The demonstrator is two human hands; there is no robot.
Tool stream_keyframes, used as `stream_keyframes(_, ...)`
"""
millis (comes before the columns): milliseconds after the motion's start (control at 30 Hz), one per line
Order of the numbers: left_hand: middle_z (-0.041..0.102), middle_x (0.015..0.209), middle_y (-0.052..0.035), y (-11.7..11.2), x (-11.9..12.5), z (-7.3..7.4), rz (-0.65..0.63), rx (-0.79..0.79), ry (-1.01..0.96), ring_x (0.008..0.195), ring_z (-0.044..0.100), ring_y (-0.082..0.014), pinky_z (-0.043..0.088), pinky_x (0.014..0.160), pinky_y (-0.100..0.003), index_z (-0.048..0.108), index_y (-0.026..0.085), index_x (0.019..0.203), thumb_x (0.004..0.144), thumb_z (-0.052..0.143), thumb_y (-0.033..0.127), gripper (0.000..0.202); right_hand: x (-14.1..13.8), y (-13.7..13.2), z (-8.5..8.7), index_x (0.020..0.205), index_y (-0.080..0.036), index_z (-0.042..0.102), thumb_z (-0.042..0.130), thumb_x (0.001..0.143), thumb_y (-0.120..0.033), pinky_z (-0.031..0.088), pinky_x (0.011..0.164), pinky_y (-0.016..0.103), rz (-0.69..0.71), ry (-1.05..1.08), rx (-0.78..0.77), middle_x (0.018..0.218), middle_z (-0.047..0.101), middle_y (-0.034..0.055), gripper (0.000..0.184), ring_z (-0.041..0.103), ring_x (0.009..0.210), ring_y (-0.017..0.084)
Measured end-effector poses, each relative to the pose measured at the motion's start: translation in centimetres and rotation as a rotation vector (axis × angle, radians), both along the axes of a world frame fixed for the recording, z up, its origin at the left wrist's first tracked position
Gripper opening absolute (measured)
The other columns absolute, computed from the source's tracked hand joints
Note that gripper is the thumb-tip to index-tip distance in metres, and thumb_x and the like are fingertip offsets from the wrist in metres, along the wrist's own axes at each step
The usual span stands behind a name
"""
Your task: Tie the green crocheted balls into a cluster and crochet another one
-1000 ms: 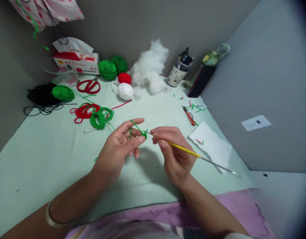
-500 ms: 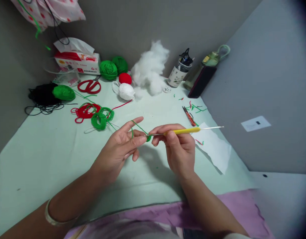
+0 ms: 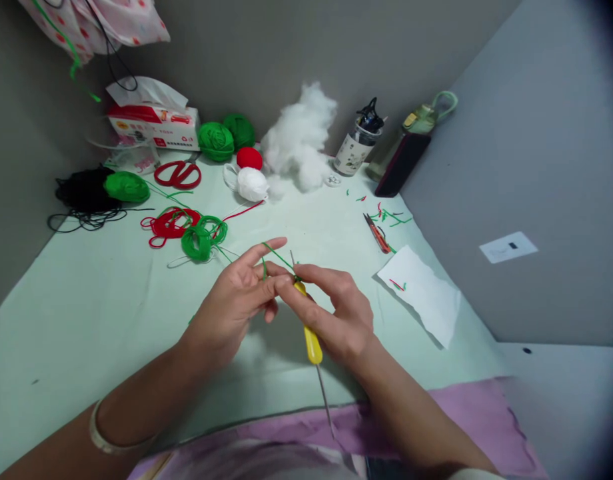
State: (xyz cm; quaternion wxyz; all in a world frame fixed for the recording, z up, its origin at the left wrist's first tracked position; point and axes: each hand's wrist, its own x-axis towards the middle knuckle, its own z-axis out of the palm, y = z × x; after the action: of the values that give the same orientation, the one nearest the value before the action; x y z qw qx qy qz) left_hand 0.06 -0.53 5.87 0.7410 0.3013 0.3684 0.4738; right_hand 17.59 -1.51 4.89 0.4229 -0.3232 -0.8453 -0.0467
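Observation:
My left hand (image 3: 236,293) is pinched at thumb and middle finger on a small green crochet piece, now mostly hidden behind fingers. Its index finger stretches out, with green yarn (image 3: 277,255) running from it to the piece. A yellow-handled crochet hook (image 3: 312,343) points steeply up and away, its thin metal tip just beyond the fingers and its other metal end toward my lap. My right hand (image 3: 339,310) is closed around the handle, thumb and index fingertips meeting at the piece beside my left thumb.
Coils of green yarn (image 3: 197,243) and red yarn (image 3: 169,227) lie left of centre. Behind are red scissors (image 3: 177,175), yarn balls, white stuffing (image 3: 301,143), a pen jar (image 3: 356,150) and a bottle (image 3: 420,120). Thread snips (image 3: 376,233) and torn paper (image 3: 424,297) lie at right.
The crochet hook has swung from lying sideways to the right to pointing steeply away from me. My right hand has turned over, its fingertips moving in against the left thumb.

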Motion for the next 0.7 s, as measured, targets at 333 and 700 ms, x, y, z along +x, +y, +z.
stream_keyframes(333,0.056,0.07,0.0083,0.1,-0.3,0.4,0.033,0.0,-0.039,0.043,0.028,0.0,0.035,0.043,-0.015,0.067,0.018,0.13,0.08,0.085,0.021,0.053,-0.5,1.2,0.6,0.102,-0.027,0.079,0.06,0.102,-0.023,0.06,0.061,0.032,0.261,0.854,-0.65,0.094,0.074,0.0043,0.019,0.068,0.07,0.015)
stream_keyframes(700,0.055,0.064,0.0086,-0.1,0.4,-0.1,0.019,-0.02,-0.071,0.043,0.035,-0.0017,0.038,0.043,-0.015,0.071,0.018,0.122,0.078,0.087,0.023,0.048,-0.4,-0.1,-0.4,0.124,-0.033,0.075,0.064,0.097,-0.012,0.063,0.084,0.036,0.045,0.248,-0.231,0.119,0.075,0.0067,0.035,0.073,0.104,0.021)
